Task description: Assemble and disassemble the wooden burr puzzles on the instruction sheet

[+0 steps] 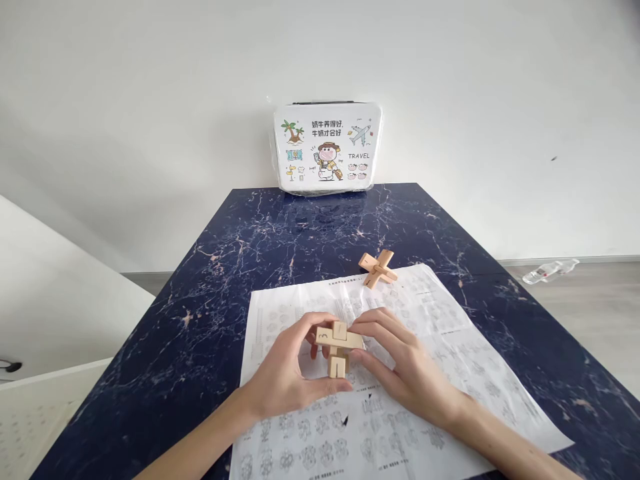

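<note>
Between my two hands is a wooden burr puzzle of pale interlocking blocks, one of them marked "3". My left hand is curled around its left side, with the thumb beneath the lower block and the index finger over the top. From the right, my right hand pinches the end of the crosswise block between thumb and fingers. Some fingertips are hidden behind the wood. Below the hands lies a creased instruction sheet printed with rows of small diagrams.
A second, assembled wooden cross puzzle rests at the sheet's far edge. At the back of the dark blue marbled table, a white cartoon-printed case stands against the wall. Clear plastic packaging lies off the table's right side.
</note>
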Tool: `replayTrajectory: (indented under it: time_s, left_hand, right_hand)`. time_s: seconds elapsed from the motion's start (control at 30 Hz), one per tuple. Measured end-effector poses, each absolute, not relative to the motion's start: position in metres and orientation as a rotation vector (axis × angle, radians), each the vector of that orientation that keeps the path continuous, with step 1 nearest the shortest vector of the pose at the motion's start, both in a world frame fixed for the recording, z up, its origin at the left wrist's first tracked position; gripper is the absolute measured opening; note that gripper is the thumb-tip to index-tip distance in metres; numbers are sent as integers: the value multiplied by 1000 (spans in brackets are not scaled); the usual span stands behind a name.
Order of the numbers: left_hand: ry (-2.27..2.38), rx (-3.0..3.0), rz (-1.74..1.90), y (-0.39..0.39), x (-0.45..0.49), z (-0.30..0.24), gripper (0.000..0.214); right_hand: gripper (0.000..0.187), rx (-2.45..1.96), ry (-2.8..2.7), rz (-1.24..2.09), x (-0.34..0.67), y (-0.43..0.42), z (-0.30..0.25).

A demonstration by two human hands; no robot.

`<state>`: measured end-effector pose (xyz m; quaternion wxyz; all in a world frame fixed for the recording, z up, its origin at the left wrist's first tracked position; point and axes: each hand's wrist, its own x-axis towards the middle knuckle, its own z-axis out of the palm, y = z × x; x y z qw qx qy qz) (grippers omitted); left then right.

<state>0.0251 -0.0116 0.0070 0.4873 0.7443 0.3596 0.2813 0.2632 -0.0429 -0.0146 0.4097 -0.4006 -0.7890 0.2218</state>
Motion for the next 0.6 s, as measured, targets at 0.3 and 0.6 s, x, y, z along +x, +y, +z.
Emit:
replayTrajectory:
  time_s: [0.3, 0.6]
  left_hand:
    - [1057, 1850, 855, -10, 28, 8, 57]
    - [1261, 2097, 775, -2, 23, -2, 48]
  right_hand:
    - [21, -1065, -1703, 997, 266, -46, -1]
    - [45, -1296, -1565, 977, 272, -40, -1]
